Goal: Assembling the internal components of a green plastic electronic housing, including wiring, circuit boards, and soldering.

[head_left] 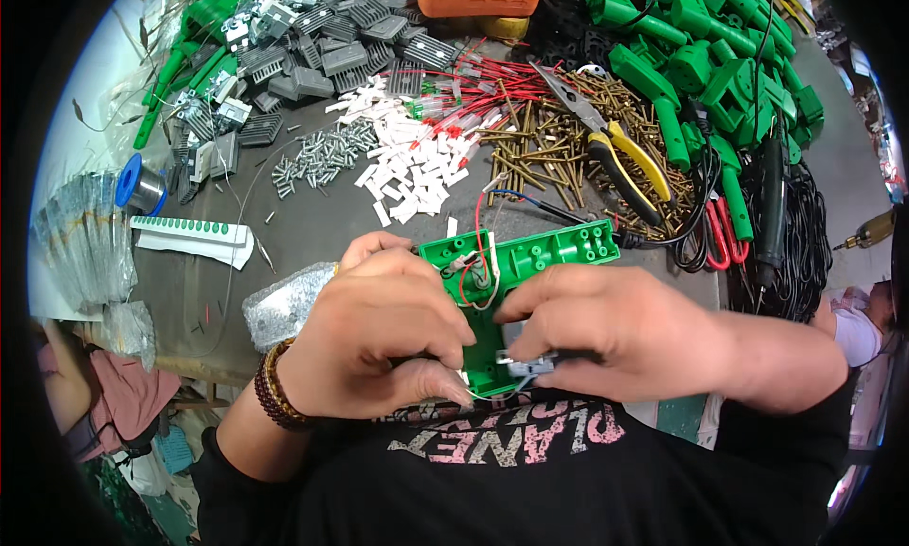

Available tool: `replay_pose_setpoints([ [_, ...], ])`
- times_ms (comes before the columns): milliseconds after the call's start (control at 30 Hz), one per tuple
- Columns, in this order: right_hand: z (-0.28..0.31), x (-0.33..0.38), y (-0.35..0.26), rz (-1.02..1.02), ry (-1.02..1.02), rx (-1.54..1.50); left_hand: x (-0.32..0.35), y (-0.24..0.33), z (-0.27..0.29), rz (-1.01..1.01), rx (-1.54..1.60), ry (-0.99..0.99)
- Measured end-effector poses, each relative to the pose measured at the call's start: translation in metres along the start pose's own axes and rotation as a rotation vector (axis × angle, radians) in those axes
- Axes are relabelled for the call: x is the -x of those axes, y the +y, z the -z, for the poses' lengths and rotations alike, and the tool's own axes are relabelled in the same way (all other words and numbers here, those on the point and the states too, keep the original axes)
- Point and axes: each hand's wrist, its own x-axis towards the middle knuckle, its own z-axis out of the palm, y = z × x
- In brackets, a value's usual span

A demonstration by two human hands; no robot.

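A green plastic housing half, its hollow side up, lies between my hands close to my body. Red and white wires run inside it. My left hand, with a beaded bracelet on its wrist, is closed on the housing's left edge; its thumb lies by a thin pale wire at the near end. Over the right part of the near end, my right hand is closed round a small grey metal part. A wire runs at that part's near side. Fingers hide most of the housing's middle.
Beyond lie grey finned blocks, small screws, white sleeves, long brass screws and yellow-black pliers. Green housings fill the far right. A bubble-wrap packet and solder spool stand left.
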Motion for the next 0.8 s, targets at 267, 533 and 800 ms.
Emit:
replay_pose_setpoints([
  [267, -0.049, 0.0, 0.022, 0.222, 0.298, 0.304, -0.002, -0.002, 0.002, 0.005, 0.03, -0.022],
  [533, -0.044, 0.004, 0.02, 0.223, 0.268, 0.296, 0.0, 0.0, -0.003, 0.001, -0.041, -0.002],
  [800, -0.062, 0.004, 0.025, 0.334, 0.415, 0.399, -0.001, 0.001, -0.004, 0.004, -0.121, -0.012],
])
